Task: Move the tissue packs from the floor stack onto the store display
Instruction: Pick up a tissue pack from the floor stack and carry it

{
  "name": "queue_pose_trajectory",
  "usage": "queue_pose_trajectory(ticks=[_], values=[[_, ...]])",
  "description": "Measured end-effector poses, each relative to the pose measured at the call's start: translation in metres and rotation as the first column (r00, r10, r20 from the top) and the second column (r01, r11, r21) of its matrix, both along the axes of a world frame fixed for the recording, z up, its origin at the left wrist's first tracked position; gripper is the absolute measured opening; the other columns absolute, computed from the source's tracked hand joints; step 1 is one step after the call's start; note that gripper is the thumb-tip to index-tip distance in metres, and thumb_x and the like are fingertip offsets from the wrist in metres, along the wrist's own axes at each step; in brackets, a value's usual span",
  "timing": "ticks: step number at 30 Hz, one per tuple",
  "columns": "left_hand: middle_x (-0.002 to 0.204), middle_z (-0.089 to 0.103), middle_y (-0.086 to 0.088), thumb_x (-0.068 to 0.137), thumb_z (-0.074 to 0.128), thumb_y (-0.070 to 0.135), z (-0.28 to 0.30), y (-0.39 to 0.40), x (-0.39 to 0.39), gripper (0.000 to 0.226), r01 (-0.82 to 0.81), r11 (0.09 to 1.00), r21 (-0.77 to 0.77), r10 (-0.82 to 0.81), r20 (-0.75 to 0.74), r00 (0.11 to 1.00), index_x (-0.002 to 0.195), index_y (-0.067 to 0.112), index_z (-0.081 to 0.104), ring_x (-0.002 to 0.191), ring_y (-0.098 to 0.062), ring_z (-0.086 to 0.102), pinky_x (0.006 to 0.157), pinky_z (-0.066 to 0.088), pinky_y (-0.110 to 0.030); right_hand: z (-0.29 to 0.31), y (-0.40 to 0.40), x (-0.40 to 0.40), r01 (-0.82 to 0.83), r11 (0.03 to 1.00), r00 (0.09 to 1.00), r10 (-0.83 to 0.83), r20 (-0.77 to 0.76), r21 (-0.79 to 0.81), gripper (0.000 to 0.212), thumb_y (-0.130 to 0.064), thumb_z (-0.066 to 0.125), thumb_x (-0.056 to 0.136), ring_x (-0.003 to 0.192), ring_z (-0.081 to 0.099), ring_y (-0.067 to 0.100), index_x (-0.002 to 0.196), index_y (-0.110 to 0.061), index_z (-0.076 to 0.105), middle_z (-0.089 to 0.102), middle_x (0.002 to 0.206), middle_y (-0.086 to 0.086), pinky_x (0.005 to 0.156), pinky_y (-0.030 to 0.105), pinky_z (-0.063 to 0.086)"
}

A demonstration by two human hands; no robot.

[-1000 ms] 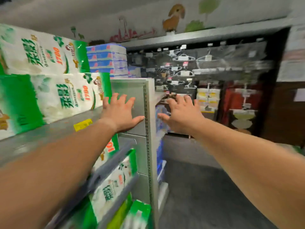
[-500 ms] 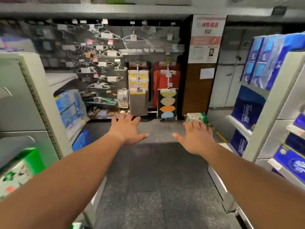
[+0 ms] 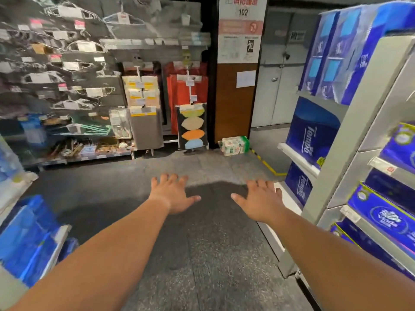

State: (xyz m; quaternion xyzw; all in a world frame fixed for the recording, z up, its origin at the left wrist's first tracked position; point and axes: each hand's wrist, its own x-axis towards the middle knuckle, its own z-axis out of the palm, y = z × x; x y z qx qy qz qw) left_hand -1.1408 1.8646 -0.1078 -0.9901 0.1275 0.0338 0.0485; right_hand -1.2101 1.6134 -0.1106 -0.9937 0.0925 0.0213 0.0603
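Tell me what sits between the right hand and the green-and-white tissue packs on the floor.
Head view: only bare grey floor lies between the right hand and the tissue packs.

Retail shop aisle: priced shelving [image 3: 350, 122] of blue tissue packs [image 3: 312, 135] on the right, hangers [image 3: 74, 70] (tagged) and mats [image 3: 190, 124] displayed on the far wall.

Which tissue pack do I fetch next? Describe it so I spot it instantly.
Look to the brown wall panel under the "102" sign at the aisle's far end. At its foot, on the floor, sits a white-and-green tissue pack. It is the only pack on the floor; the shelved packs on the right are blue.
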Motion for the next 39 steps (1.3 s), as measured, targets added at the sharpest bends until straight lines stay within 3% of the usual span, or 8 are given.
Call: queue_pose_trajectory(ticks=[6,12,16,23,27,31,35,39], values=[[0.162,0.029,-0.007,0.084,0.033,0.087,-0.023,-0.002,0.140,0.095,0.027,1.000,-0.006,-0.027,-0.069,0.997,0.159,0.030,0.019,0.149,-0.037,0.020,0.118,0.017,-0.062,-0.023,-0.001,0.124,0.093,0.996,0.993,-0.092,-0.074,0.014,0.087,-0.078,0.025,0.092,0.148,0.018,0.040,0.157,-0.019,0.024,0.022,0.162,0.016,0.116,0.059,0.021],[0.161,0.031,-0.008,0.087,0.034,0.082,-0.038,-0.015,0.256,0.090,0.039,0.999,-0.002,-0.039,-0.084,0.996,0.157,0.027,0.023,0.149,-0.035,0.022,0.119,0.016,-0.061,-0.054,-0.001,0.229,0.167,0.986,0.986,-0.166,-0.028,0.000,0.082,-0.075,0.030,0.093,0.144,0.026,0.037,0.153,-0.019,0.030,0.033,0.156,0.014,0.116,0.058,0.021],[0.158,0.035,-0.007,0.086,0.035,0.083,-0.052,-0.037,0.340,0.090,0.056,0.998,-0.016,-0.057,-0.082,0.995,0.156,0.028,0.025,0.147,-0.035,0.026,0.118,0.018,-0.060,-0.072,-0.017,0.315,0.169,0.985,0.985,-0.169,-0.044,0.012,0.084,-0.075,0.029,0.094,0.146,0.022,0.039,0.155,-0.017,0.027,0.028,0.159,0.015,0.116,0.058,0.018],[0.160,0.033,-0.007,0.087,0.034,0.083,-0.078,-0.094,0.505,0.090,0.025,1.000,0.004,-0.024,-0.112,0.993,0.157,0.028,0.023,0.147,-0.034,0.026,0.118,0.017,-0.059,-0.112,-0.075,0.474,0.157,0.986,0.987,-0.154,-0.047,0.062,0.084,-0.074,0.030,0.094,0.146,0.023,0.039,0.153,-0.015,0.031,0.031,0.158,0.016,0.117,0.060,0.017],[0.159,0.034,-0.006,0.087,0.034,0.082,-0.085,-0.130,0.598,0.089,-0.048,0.999,-0.014,0.045,-0.127,0.991,0.156,0.028,0.025,0.147,-0.034,0.026,0.118,0.018,-0.059,-0.106,-0.116,0.572,0.134,0.990,0.990,-0.131,-0.049,0.054,0.080,-0.074,0.031,0.093,0.144,0.026,0.036,0.152,-0.019,0.031,0.032,0.157,0.012,0.117,0.057,0.020],[0.157,0.039,-0.006,0.086,0.035,0.082,-0.093,-0.172,0.688,0.087,-0.020,0.998,-0.058,0.012,-0.142,0.990,0.154,0.028,0.029,0.145,-0.034,0.029,0.117,0.019,-0.060,-0.105,-0.157,0.670,0.129,0.991,0.990,-0.127,-0.055,0.036,0.077,-0.071,0.032,0.094,0.140,0.031,0.035,0.149,-0.018,0.035,0.037,0.153,0.011,0.113,0.056,0.026],[0.161,0.034,-0.006,0.085,0.037,0.083,-0.109,-0.212,0.786,0.092,-0.031,0.994,-0.109,0.011,-0.179,0.984,0.158,0.028,0.024,0.148,-0.035,0.024,0.120,0.016,-0.058,-0.121,-0.191,0.757,0.142,0.989,0.987,-0.139,-0.077,0.029,0.077,-0.071,0.030,0.095,0.144,0.025,0.035,0.152,-0.019,0.030,0.031,0.158,0.010,0.116,0.056,0.019],[0.162,0.030,-0.007,0.087,0.037,0.082,-0.120,-0.260,0.898,0.092,0.033,0.994,-0.109,-0.052,-0.175,0.983,0.159,0.026,0.022,0.149,-0.035,0.022,0.120,0.017,-0.058,-0.133,-0.234,0.847,0.231,0.972,0.973,-0.231,-0.002,-0.031,0.083,-0.079,0.021,0.086,0.134,0.040,0.029,0.141,-0.023,0.046,0.049,0.141,0.004,0.109,0.051,0.031]])
